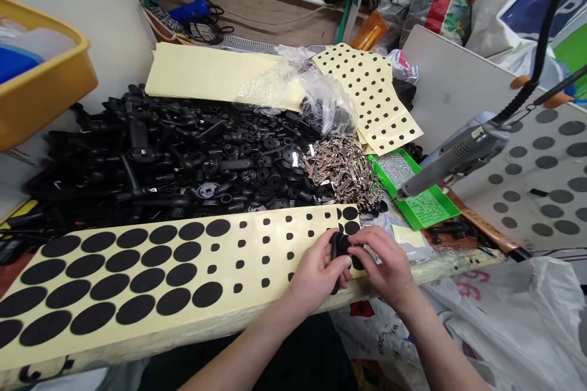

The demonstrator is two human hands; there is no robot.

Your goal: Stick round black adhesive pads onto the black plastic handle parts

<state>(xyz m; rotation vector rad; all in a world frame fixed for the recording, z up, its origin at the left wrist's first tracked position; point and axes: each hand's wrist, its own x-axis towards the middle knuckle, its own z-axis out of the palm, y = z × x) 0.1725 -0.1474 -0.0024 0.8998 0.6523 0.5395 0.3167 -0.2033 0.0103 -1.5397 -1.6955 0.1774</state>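
Note:
My left hand [322, 272] is closed around a black plastic part [340, 245] near the bench's front edge. The fingers of my right hand [383, 259] pinch together at the right side of that same part; whether something small sits between them is hidden. Beneath both hands lies a long cream backing sheet [275, 250] with rows of large black oval pads [173, 302] and small black pads [239, 264]. Just beyond my hands is a pile of small metal clips [343, 168]. Black plastic parts [220, 153] are heaped to its left.
An electric screwdriver [458, 153] hangs on a cable at the right, over a green tray [431, 204] of small metal pieces [397, 168]. More cream sheets [211, 73] and clear plastic bags [325, 98] lie behind. A yellow bin [77, 73] stands at left.

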